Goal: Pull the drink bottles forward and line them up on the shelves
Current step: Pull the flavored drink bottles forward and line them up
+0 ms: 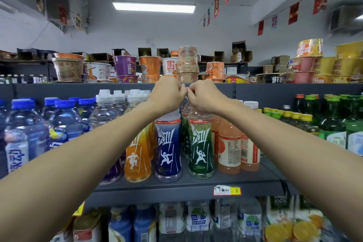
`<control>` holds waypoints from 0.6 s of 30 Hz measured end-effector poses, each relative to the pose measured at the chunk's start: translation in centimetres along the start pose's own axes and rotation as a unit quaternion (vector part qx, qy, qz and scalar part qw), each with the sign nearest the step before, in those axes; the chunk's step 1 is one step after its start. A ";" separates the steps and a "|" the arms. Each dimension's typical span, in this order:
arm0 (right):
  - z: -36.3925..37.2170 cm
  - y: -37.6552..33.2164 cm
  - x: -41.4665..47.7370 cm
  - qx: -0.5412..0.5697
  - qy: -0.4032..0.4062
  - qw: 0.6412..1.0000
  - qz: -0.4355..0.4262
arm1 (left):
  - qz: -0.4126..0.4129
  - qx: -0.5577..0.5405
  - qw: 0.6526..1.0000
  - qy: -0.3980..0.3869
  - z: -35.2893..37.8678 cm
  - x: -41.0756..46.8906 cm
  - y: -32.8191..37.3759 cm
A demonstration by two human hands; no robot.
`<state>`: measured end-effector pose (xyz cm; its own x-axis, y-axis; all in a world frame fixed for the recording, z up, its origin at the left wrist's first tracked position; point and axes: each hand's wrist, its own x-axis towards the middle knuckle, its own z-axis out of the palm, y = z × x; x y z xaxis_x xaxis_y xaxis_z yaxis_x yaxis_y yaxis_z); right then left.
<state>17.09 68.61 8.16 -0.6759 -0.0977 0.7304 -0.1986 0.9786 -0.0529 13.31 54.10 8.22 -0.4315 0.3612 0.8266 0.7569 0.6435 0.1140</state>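
Both my arms reach into the middle shelf. My left hand curls over the top of the blue-labelled bottle. Beside it, my right hand curls over the top of the green-labelled bottle. Both caps are hidden under my fingers. The two hands touch each other at the knuckles. An orange-labelled bottle stands to the left of the blue one, partly behind my left forearm. Pink drink bottles stand to the right of the green one.
Blue-capped water bottles and clear white-capped bottles fill the shelf's left. Green glass bottles stand at the right. Instant noodle cups line the top shelf. More bottles sit on the shelf below, behind a price tag.
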 end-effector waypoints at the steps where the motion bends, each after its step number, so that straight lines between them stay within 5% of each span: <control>1: 0.0 -0.1 -0.2 -0.001 0.003 1.000 0.002 | -0.001 -0.004 1.000 0.007 0.0 -0.1 0.0; 10: 1.7 -1.5 -3.7 0.124 0.116 0.982 0.084 | 0.007 -0.117 0.987 0.109 0.8 -4.2 0.2; 18: 5.2 -1.6 -13.7 0.153 0.031 0.980 0.125 | -0.047 -0.179 0.981 0.065 3.0 -14.7 0.0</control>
<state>23.00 67.42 -5.28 -0.6878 0.1595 0.7081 -0.2418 0.8695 -0.4307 18.22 50.81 -5.61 -0.4585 0.2076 0.8641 0.8508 0.3833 0.3594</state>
